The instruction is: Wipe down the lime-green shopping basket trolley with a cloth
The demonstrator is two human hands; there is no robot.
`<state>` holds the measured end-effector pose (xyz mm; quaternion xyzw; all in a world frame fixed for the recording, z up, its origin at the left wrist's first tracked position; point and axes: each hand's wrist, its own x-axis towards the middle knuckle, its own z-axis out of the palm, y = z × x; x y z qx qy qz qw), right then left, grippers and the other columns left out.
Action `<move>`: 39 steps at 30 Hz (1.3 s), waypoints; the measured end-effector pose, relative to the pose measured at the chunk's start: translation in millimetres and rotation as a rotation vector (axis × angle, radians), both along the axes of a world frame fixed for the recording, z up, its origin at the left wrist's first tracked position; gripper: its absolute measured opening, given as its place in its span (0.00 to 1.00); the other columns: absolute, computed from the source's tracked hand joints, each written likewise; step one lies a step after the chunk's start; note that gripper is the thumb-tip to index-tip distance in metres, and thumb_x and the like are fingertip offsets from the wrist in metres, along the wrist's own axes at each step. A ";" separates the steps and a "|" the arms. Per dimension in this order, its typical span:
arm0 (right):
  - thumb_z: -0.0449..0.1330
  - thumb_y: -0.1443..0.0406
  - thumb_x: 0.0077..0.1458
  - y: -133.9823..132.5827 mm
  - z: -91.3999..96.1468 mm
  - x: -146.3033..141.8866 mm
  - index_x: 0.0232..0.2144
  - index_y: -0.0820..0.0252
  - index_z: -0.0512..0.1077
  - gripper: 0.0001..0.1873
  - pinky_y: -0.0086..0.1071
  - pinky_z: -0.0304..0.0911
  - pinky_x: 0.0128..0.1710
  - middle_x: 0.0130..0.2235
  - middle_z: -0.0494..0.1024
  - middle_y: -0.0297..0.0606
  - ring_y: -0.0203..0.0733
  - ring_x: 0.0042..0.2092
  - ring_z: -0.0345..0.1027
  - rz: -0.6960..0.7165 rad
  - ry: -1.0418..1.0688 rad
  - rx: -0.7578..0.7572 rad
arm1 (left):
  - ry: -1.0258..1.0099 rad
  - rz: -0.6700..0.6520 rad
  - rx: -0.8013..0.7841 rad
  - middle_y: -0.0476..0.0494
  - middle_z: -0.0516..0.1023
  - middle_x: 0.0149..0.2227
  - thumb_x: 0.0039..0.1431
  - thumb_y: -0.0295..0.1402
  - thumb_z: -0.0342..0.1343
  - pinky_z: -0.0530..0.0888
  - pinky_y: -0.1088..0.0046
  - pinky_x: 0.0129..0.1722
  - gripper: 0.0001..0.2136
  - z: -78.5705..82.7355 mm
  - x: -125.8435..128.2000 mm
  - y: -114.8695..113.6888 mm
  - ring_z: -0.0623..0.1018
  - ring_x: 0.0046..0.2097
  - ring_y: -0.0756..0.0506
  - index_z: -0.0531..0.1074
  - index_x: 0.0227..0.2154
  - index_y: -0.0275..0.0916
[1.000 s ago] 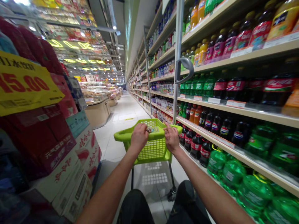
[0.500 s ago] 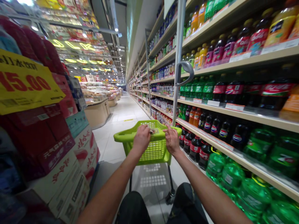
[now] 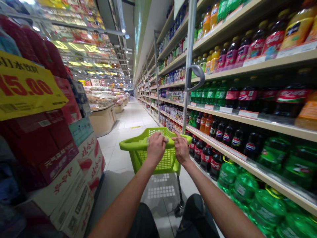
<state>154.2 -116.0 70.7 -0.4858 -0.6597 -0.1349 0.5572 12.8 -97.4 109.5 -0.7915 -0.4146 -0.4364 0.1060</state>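
Observation:
A lime-green plastic shopping cart (image 3: 138,144) stands in front of me in the aisle. Its basket has a grid wall, and its dark leg and caster show below. My left hand (image 3: 157,145) is closed over the middle of the cart's near handle bar, fingers curled. Under and beside those fingers is a small pale patch on the bar, mostly covered; I cannot make out what it is. My right hand (image 3: 181,148) is curled on the right part of the same bar, its index finger stretched toward the left. A small gap separates the two hands.
Shelves of soda bottles (image 3: 251,142) line the right side, with a grey metal post (image 3: 188,49) and a curved grey handle (image 3: 196,78). Stacked drink cartons (image 3: 84,158) and a yellow price sign (image 3: 29,86) flank the left. Round display counters (image 3: 102,120) stand farther along the tiled floor (image 3: 125,158).
My left hand has slid a little right along the handle bar, closer to my right hand, and covers more of the pale patch. My right hand has barely moved.

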 end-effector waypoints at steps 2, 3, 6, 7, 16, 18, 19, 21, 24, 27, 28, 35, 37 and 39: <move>0.36 0.59 0.60 -0.5 0.3 1.1 0.55 0.59 0.54 0.24 0.44 0.52 0.49 0.38 0.76 0.38 0.44 0.43 0.65 0.010 -0.013 -0.014 | 0.055 -0.083 0.017 0.41 0.70 0.44 0.53 0.27 0.48 0.64 0.62 0.51 0.06 -1.3 12.7 -4.1 0.66 0.49 0.43 0.69 0.31 0.39; 0.36 0.59 0.60 -0.9 0.4 2.4 0.55 0.59 0.54 0.24 0.43 0.52 0.49 0.39 0.76 0.39 0.43 0.44 0.65 0.024 -0.025 -0.019 | 0.066 -0.104 0.022 0.42 0.70 0.44 0.52 0.26 0.48 0.64 0.63 0.52 0.06 -1.8 12.3 -4.2 0.66 0.50 0.43 0.69 0.32 0.39; 0.36 0.60 0.60 -1.4 0.6 5.7 0.55 0.60 0.54 0.24 0.43 0.51 0.50 0.39 0.75 0.38 0.42 0.45 0.65 0.068 -0.037 -0.017 | 0.037 -0.063 0.010 0.42 0.69 0.45 0.52 0.25 0.47 0.65 0.63 0.51 0.08 -1.5 -14.4 4.0 0.66 0.50 0.43 0.69 0.32 0.39; 0.36 0.60 0.60 -1.4 0.7 5.6 0.55 0.60 0.55 0.24 0.43 0.51 0.50 0.39 0.75 0.38 0.42 0.45 0.65 0.076 -0.028 -0.013 | 0.006 -0.011 -0.005 0.42 0.70 0.44 0.52 0.26 0.47 0.66 0.62 0.50 0.08 -0.5 -26.2 7.8 0.67 0.48 0.43 0.69 0.32 0.39; 0.37 0.58 0.59 -0.4 1.4 -0.6 0.54 0.62 0.55 0.24 0.42 0.50 0.50 0.40 0.76 0.38 0.42 0.46 0.64 0.087 0.021 -0.033 | 0.113 -0.108 0.067 0.43 0.70 0.44 0.53 0.26 0.47 0.64 0.62 0.53 0.07 -2.4 13.8 -6.2 0.66 0.50 0.43 0.69 0.32 0.39; 0.37 0.58 0.60 -1.0 1.2 2.4 0.54 0.62 0.55 0.24 0.42 0.49 0.51 0.40 0.76 0.38 0.42 0.47 0.64 0.100 0.011 -0.039 | 0.124 -0.133 0.073 0.42 0.69 0.45 0.53 0.25 0.47 0.63 0.63 0.53 0.08 -3.7 11.3 -6.2 0.65 0.51 0.43 0.69 0.34 0.39; 0.37 0.59 0.60 -1.2 1.1 3.6 0.54 0.63 0.55 0.24 0.42 0.49 0.51 0.40 0.76 0.39 0.42 0.46 0.64 0.100 0.013 -0.037 | 0.109 -0.123 0.063 0.42 0.69 0.46 0.52 0.24 0.47 0.63 0.63 0.53 0.08 -3.5 3.4 -3.7 0.65 0.51 0.43 0.69 0.34 0.38; 0.37 0.59 0.59 -1.7 1.2 4.3 0.54 0.63 0.55 0.24 0.42 0.50 0.50 0.39 0.76 0.38 0.42 0.45 0.64 0.097 0.025 -0.031 | 0.046 -0.056 0.027 0.42 0.69 0.45 0.52 0.25 0.47 0.64 0.63 0.52 0.08 -1.4 -17.5 3.7 0.66 0.50 0.43 0.69 0.34 0.38; 0.38 0.59 0.59 -1.7 1.6 1.2 0.53 0.62 0.56 0.24 0.42 0.51 0.49 0.38 0.76 0.38 0.43 0.44 0.65 0.073 0.056 -0.019 | -0.020 0.052 -0.017 0.41 0.70 0.42 0.53 0.26 0.46 0.66 0.62 0.50 0.07 2.7 -31.1 10.1 0.67 0.47 0.43 0.69 0.31 0.38; 0.37 0.59 0.59 -1.1 1.8 -2.0 0.54 0.63 0.56 0.24 0.43 0.51 0.49 0.38 0.76 0.39 0.43 0.44 0.65 0.054 0.066 -0.009 | 0.056 -0.031 0.021 0.41 0.70 0.43 0.53 0.25 0.47 0.65 0.61 0.51 0.07 1.2 -7.0 3.6 0.66 0.49 0.42 0.69 0.30 0.38; 0.37 0.58 0.59 -1.0 1.8 -2.0 0.54 0.62 0.56 0.24 0.43 0.51 0.49 0.38 0.76 0.39 0.44 0.45 0.65 0.057 0.058 -0.009 | 0.082 -0.077 0.047 0.41 0.70 0.43 0.53 0.25 0.47 0.64 0.61 0.52 0.07 -0.3 3.9 0.3 0.66 0.50 0.43 0.69 0.31 0.38; 0.36 0.58 0.59 -2.2 2.6 6.3 0.54 0.60 0.56 0.24 0.41 0.52 0.49 0.38 0.76 0.38 0.42 0.45 0.65 0.070 0.025 -0.046 | 0.050 -0.059 0.029 0.40 0.69 0.45 0.53 0.25 0.46 0.65 0.62 0.51 0.08 -1.4 -24.6 10.1 0.67 0.49 0.43 0.69 0.34 0.38; 0.36 0.59 0.59 -1.3 2.5 6.1 0.53 0.60 0.57 0.24 0.42 0.51 0.49 0.38 0.76 0.38 0.42 0.45 0.65 0.068 0.043 -0.037 | -0.006 0.039 -0.027 0.40 0.70 0.43 0.53 0.26 0.46 0.67 0.62 0.49 0.08 2.4 -45.6 17.6 0.68 0.47 0.43 0.70 0.33 0.37; 0.37 0.59 0.59 -0.1 2.1 4.6 0.53 0.60 0.57 0.23 0.42 0.51 0.49 0.37 0.76 0.38 0.42 0.44 0.66 0.055 0.066 -0.027 | -0.005 0.067 -0.039 0.39 0.70 0.42 0.53 0.26 0.46 0.67 0.61 0.49 0.08 4.5 -48.1 18.0 0.68 0.46 0.42 0.70 0.32 0.36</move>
